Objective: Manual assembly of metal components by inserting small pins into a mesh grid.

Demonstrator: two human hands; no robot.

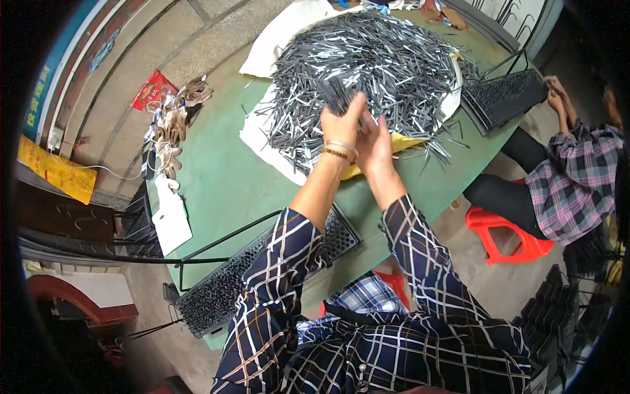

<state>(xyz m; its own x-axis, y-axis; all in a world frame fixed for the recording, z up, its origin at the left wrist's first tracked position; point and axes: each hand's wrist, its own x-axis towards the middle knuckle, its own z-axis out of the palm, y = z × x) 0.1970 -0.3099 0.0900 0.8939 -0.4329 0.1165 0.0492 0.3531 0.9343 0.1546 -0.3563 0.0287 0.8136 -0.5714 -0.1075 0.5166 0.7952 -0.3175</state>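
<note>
A large heap of thin dark grey and silvery strips (pixel 387 52) lies on a white and yellow sack (pixel 262 134) spread over the green table. Over the heap's near side, my left hand (pixel 342 126) is closed around a bundle of dark strips (pixel 336 95), their ends sticking out past the fingers. Close beside it is my right hand (pixel 375 146), palm turned toward the left hand, fingers apart and partly hidden. Under my left forearm, a long black tray with a grid of holes (pixel 223 289) lies along the table's near edge, many of its holes filled.
Gloves (pixel 172 134) and a red packet (pixel 153 90) lie along the table's left side, near a white card (pixel 172 222). At right, a co-worker's hands (pixel 558 98) hold another black tray (pixel 502 98). A red stool (pixel 505 236) stands beneath that person. Black wire frames (pixel 548 308) stand at lower right.
</note>
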